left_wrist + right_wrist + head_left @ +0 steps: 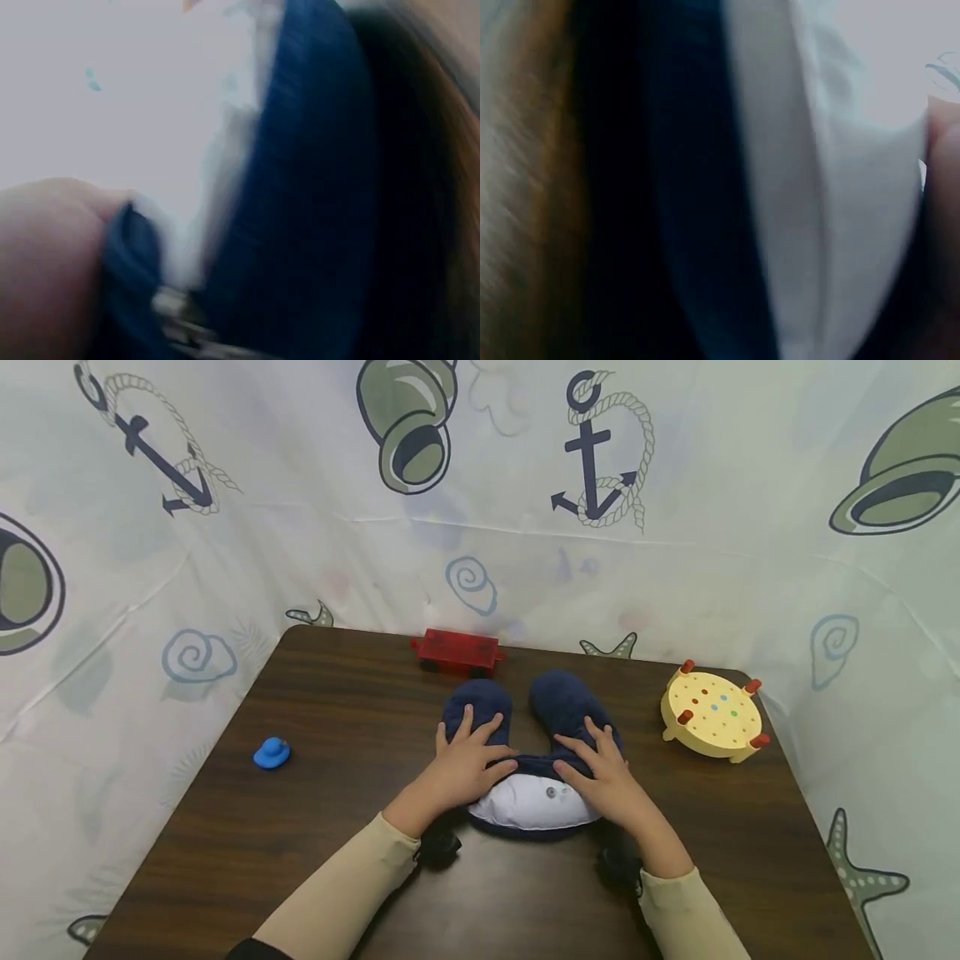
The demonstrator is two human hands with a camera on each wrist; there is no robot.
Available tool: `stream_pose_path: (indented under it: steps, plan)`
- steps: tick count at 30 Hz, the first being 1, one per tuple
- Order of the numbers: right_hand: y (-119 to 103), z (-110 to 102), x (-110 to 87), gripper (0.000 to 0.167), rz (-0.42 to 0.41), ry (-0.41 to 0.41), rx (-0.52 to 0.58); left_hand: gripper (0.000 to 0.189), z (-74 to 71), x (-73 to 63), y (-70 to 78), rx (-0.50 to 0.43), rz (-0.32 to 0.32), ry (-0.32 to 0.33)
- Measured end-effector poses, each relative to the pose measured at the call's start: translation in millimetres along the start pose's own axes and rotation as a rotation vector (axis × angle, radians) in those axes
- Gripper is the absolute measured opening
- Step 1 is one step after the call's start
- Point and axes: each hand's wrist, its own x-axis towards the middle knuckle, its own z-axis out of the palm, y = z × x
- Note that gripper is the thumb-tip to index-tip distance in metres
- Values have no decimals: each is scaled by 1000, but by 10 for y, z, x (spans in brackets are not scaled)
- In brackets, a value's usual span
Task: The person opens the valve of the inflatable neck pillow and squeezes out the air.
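A navy U-shaped neck pillow (564, 697) lies on the table in the head view, its two arms pointing to the far side. Along its near curve the cover is unzipped, and a white inner lining (517, 802) with a small round grey mark bulges out. My left hand (463, 768) rests on the pillow's left side, fingers spread. On the other side my right hand (606, 775) lies spread the same way, thumb by the opening's edge. Up close in the left wrist view, a metal zipper pull (178, 311) shows at the blue edge. The right wrist view is blurred.
Behind the pillow stands a red toy wagon (459, 649) near the table's far edge. To the right is a round yellow toy (712, 714) with red-tipped pegs. A small blue hat-shaped piece (272, 752) lies at the left of the brown table (337, 693). A printed curtain hangs behind.
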Motion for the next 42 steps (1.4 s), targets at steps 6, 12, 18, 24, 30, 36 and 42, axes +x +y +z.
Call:
stream_pose_path:
  steps: [6, 12, 18, 24, 30, 36, 42]
  plan:
    - [-10, 51, 23, 60, -16, 40, -19, 36, 63, 91, 1, 44, 29, 9]
    - [-26, 87, 33, 52, -19, 58, -28, 34, 135, 116, -44, 61, 59, -1]
    - [-23, 89, 36, 49, -24, 70, -2, 40, 136, 110, -171, -79, 66, -18]
    - [-23, 90, 38, 52, 11, 58, -10, 71, 135, 49, -208, -115, 54, -38]
    - [-39, 69, 68, 46, 15, 63, -23, 64, 127, 80, -147, -107, 70, -13]
    - [-116, 46, 142, 30, 14, 35, 7, 49, 91, 102, -188, -170, 101, 4]
    - [-117, 106, 122, 48, 88, 41, 7, 65, 105, 96, -276, -233, 63, -1]
